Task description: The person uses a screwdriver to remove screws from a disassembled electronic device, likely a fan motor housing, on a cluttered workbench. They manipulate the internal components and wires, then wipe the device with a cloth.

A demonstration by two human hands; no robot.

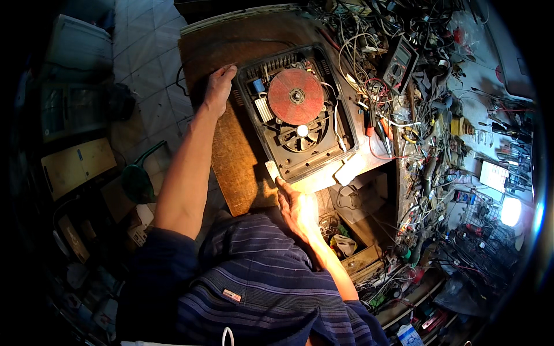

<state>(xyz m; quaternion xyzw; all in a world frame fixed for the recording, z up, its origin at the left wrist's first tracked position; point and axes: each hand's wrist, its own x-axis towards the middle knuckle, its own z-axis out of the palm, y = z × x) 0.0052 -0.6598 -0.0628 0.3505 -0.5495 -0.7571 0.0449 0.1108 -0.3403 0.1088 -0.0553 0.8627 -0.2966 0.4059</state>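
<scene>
An opened induction cooker (291, 167) lies on the brown wooden tabletop, its dark casing showing the parts inside. A round reddish coil (295, 95) covers its far half. Nearer to me sits a black cooling fan (306, 141) with a white hub. A blue component (258, 86) and a finned metal heat sink (262, 108) stand left of the coil. My left hand (218, 89) is closed on the casing's far left edge. My right hand (297, 207) grips its near left corner, beside a small pale piece (272, 169); the fingertips are partly hidden.
A multimeter (400, 63) rests amid tangled cables to the right. Test leads and red-handled tools (384, 130) lie by the cooker. Below the tabletop's near edge is an open drawer (358, 236) with odds and ends. A bright lamp (511, 211) shines at far right.
</scene>
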